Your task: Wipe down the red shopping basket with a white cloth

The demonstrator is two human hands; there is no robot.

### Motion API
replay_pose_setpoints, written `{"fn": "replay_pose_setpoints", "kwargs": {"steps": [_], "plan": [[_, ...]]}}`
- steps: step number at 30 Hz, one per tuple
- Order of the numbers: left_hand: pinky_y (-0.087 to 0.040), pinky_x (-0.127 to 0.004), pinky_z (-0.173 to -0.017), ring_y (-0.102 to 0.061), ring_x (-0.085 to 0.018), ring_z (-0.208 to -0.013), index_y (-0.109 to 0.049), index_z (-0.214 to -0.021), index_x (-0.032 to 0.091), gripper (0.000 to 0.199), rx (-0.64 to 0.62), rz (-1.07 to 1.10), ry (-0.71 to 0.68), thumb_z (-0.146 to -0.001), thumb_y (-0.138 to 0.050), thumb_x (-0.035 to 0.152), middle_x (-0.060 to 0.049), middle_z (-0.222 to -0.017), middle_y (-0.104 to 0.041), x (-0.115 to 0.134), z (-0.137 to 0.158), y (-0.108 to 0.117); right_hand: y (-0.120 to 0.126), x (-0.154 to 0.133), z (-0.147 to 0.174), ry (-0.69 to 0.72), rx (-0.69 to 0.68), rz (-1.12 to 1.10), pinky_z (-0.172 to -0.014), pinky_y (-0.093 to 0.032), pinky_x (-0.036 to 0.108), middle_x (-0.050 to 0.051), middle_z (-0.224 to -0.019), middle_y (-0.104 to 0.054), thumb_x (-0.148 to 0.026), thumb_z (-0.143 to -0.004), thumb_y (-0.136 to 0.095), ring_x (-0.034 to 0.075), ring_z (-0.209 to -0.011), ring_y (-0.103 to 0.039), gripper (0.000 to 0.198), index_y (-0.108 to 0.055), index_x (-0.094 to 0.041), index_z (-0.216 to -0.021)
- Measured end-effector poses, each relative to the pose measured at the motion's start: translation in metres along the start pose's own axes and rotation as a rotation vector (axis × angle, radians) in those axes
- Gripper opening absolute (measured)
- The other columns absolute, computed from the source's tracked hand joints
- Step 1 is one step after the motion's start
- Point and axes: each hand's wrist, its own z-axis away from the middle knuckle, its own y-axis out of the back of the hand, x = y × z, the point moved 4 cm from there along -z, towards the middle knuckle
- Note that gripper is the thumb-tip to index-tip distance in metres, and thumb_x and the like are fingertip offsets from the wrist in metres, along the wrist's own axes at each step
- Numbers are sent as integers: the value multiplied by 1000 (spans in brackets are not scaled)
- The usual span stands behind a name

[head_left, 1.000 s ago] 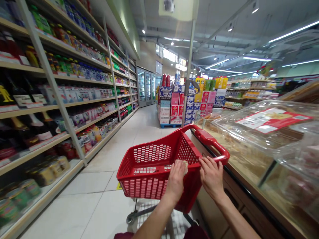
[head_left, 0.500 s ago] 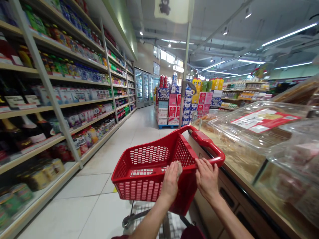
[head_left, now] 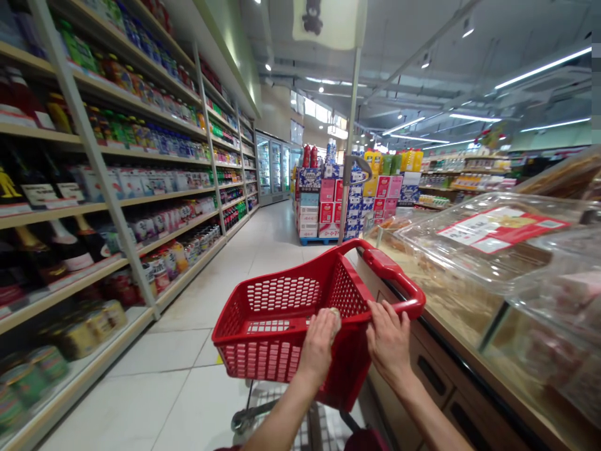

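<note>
A red plastic shopping cart (head_left: 277, 335) with perforated basket walls stands before me, turned sideways. My left hand (head_left: 319, 344) lies over the near rim of the basket. A small crumpled whitish cloth (head_left: 335, 319) shows at its fingertips, partly hidden by the fingers. My right hand (head_left: 389, 341) grips the cart's near edge beside the red handle (head_left: 392, 266), its fingers bent over the top. I see nothing inside the basket.
Drink shelves (head_left: 141, 150) run along the left. Close on the right, clear plastic lids (head_left: 483, 219) cover a food counter. Stacked boxes (head_left: 328, 207) on a blue pallet and a metal pole (head_left: 353, 125) stand ahead. Tiled floor (head_left: 188, 382) lies between.
My left hand has slid slightly left along the basket rim with the cloth. My right hand stays at the same edge, and the cart looks nearly still.
</note>
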Motion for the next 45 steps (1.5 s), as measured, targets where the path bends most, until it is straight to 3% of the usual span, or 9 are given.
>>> {"fn": "replay_pose_setpoints", "kwargs": {"steps": [4,10,17,23,29,36,38,42,45], "plan": [[-37,-43,-97,-35,-18,-123,-32,-128,17,49,-25,46,-54,-81,-31,5,-10,-128,-46,25,-18,-11,1,5,-1,34,-12,-9,-97,-20,44,6,-110,-61,-16,-79,-37,22,-108,-47,38,-52,-18,-113],[-40,-40,-95,-41,-17,-118,-37,-126,19,52,-14,-115,109,-78,-30,0,-9,-124,-51,-55,35,21,-1,4,-2,28,-17,25,-97,-17,49,8,-111,-59,-19,-78,-39,25,-111,-44,32,-59,-18,-103],[-39,-40,-97,-39,-17,-120,-38,-125,15,50,-46,-73,1,-77,-30,0,-9,-126,-49,-14,5,1,-10,-24,-3,129,-92,-63,-101,-14,46,5,-105,-63,-13,-77,-38,22,-106,-50,32,-61,-20,-98],[-43,-41,-92,-46,-19,-114,-46,-117,14,45,16,-237,158,-78,-29,0,-11,-119,-55,-82,48,27,-16,-24,-1,104,-84,-70,-100,-13,49,7,-106,-63,-14,-76,-40,23,-107,-49,30,-61,-18,-98],[-39,-39,-96,-38,-17,-121,-41,-123,16,49,2,-179,65,-78,-29,1,-8,-125,-50,-60,37,10,-29,-49,4,119,-130,-178,-101,-14,46,6,-104,-63,-11,-76,-38,21,-106,-50,32,-62,-18,-96],[-38,-46,-95,-45,-22,-115,-44,-121,17,42,145,-295,381,-81,-31,12,-11,-117,-56,-151,91,46,-33,-42,7,104,-144,-138,-101,-15,47,8,-105,-63,-13,-75,-40,23,-105,-50,32,-61,-16,-98],[-37,-46,-96,-43,-22,-117,-43,-122,16,43,149,-275,369,-81,-31,11,-11,-119,-55,-142,88,40,-35,-43,8,88,-152,-111,-101,-16,47,9,-106,-62,-15,-74,-42,24,-106,-49,31,-61,-15,-99],[-38,-39,-97,-39,-17,-120,-41,-123,17,49,49,-180,132,-79,-27,3,-9,-125,-50,-91,60,9,-34,-42,8,104,-186,-114,-100,-17,46,7,-107,-61,-14,-72,-42,23,-106,-49,34,-60,-17,-101],[-38,-39,-96,-40,-17,-119,-42,-122,16,49,49,-200,124,-78,-27,3,-9,-123,-52,-102,66,16,-31,-40,8,111,-188,-125,-99,-19,45,6,-107,-62,-12,-72,-40,23,-106,-49,35,-60,-18,-101]]}}
